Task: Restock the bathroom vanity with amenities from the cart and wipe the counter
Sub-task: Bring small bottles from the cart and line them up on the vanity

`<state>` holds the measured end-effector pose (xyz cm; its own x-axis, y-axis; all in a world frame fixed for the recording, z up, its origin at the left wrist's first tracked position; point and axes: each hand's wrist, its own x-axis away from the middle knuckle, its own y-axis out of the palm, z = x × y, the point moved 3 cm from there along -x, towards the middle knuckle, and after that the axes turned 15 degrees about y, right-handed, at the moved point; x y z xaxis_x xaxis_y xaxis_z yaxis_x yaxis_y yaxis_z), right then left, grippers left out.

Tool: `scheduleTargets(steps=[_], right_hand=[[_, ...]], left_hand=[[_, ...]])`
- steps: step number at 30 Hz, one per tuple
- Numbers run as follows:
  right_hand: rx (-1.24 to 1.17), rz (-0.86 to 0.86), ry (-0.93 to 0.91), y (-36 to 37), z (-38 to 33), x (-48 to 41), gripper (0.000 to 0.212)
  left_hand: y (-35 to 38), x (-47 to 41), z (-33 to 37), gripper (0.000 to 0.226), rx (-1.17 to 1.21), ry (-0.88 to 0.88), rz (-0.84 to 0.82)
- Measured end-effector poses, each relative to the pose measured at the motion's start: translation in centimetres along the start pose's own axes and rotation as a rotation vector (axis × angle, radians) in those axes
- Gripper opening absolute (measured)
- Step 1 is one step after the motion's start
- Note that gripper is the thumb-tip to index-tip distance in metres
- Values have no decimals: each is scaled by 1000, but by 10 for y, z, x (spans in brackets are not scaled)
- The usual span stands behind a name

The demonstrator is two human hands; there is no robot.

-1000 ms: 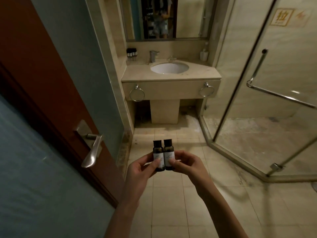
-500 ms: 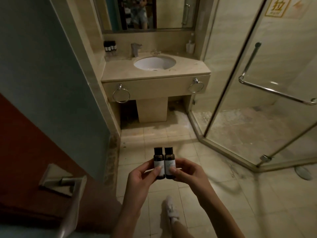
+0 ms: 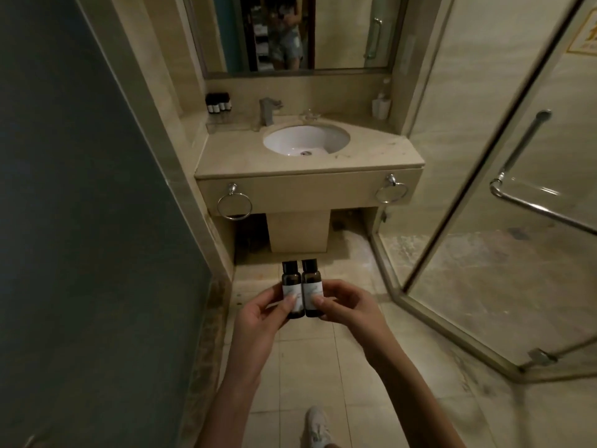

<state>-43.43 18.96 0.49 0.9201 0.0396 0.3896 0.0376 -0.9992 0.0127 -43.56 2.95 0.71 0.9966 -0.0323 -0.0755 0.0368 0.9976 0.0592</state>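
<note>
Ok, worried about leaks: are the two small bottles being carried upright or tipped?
Upright: the bottles stand side by side, caps up, pinched by left hand and right hand.

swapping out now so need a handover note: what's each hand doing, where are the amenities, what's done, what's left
Left hand pinches the left bottle, right hand pinches the right bottle; both upright, side by side, over the floor short of the vanity counter.
A row of small bottles already stands at the counter's back left, left of the faucet.
Done: two bottles in hand. Left: set them on the counter, wipe it. No cloth in view.
</note>
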Motion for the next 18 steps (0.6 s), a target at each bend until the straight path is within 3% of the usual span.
scheduleTargets(steps=[4,18], right_hand=[[34,-26,-7,-16,-24,-51,23],[91,-179,106,-5,-52,-195,26]], left_hand=[[12,-54,-1,45,-42,13,22],[-18,-167,-31,39,-125,-98,115]])
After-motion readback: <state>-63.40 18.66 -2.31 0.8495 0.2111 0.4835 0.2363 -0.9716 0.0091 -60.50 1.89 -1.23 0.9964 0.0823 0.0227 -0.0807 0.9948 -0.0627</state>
